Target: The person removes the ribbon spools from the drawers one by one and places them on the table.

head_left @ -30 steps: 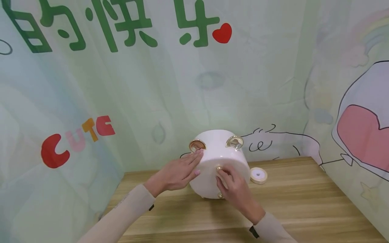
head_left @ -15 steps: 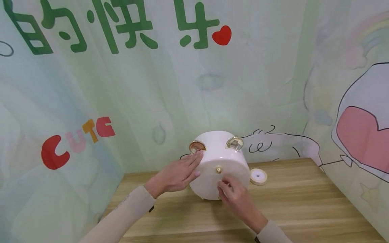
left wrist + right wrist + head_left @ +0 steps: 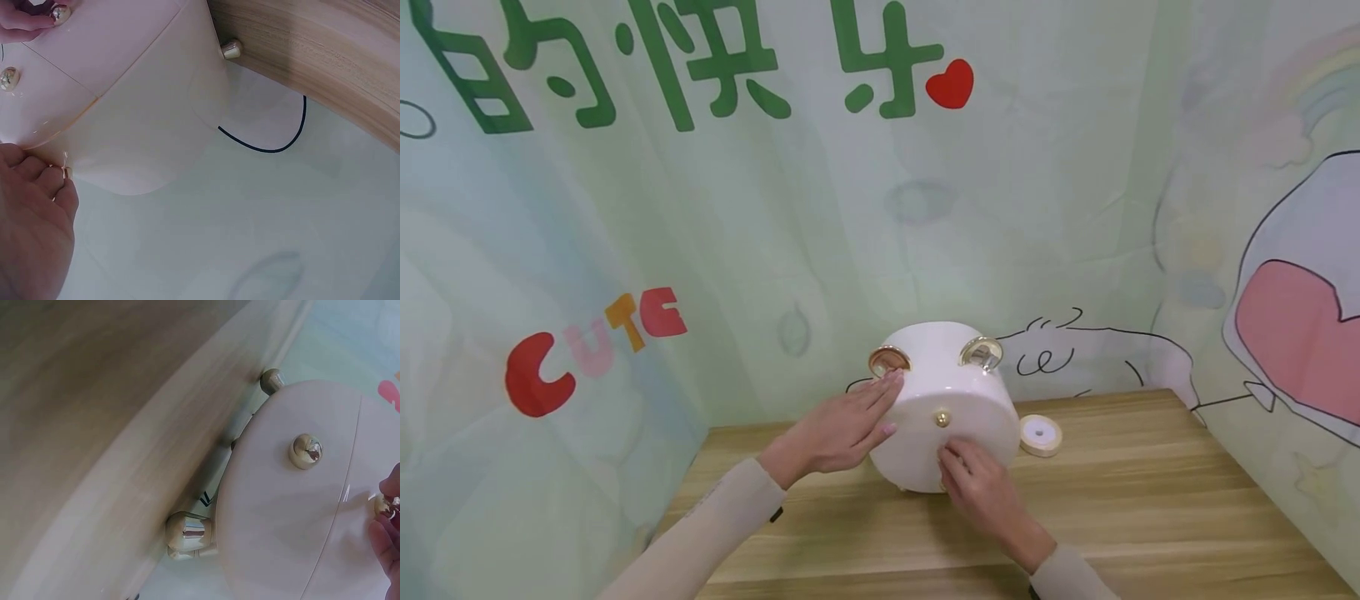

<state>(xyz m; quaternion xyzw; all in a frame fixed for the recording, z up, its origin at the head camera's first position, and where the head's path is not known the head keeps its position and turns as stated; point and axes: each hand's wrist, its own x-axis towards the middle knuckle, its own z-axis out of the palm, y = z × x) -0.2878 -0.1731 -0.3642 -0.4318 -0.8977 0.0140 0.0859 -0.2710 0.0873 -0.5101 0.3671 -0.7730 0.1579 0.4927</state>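
Observation:
A white round box (image 3: 917, 446) with a glossy drum-shaped body stands on its side on small gold feet (image 3: 187, 532). Two gold-rimmed ears (image 3: 981, 353) stick up from its top. Gold knobs run down its front: the upper knob (image 3: 942, 418) shows fully, the lower knob (image 3: 305, 451) sits near the base. Between them, the middle knob (image 3: 60, 14) is pinched by my right hand (image 3: 983, 490), which hides it in the head view. My left hand (image 3: 838, 429) lies with straight fingers against the box's upper left, fingertips at the left ear (image 3: 889, 361).
On the wooden table (image 3: 1120, 492), right of the box, lies a flat white roll with a cream rim (image 3: 1041, 435). A printed cloth backdrop (image 3: 820, 250) rises close behind the box and along both sides. Thin seams cross the box's front between the knobs.
My right hand has left the upper knob and moved down to the middle knob, uncovering the upper one. My left hand and the box have stayed in place.

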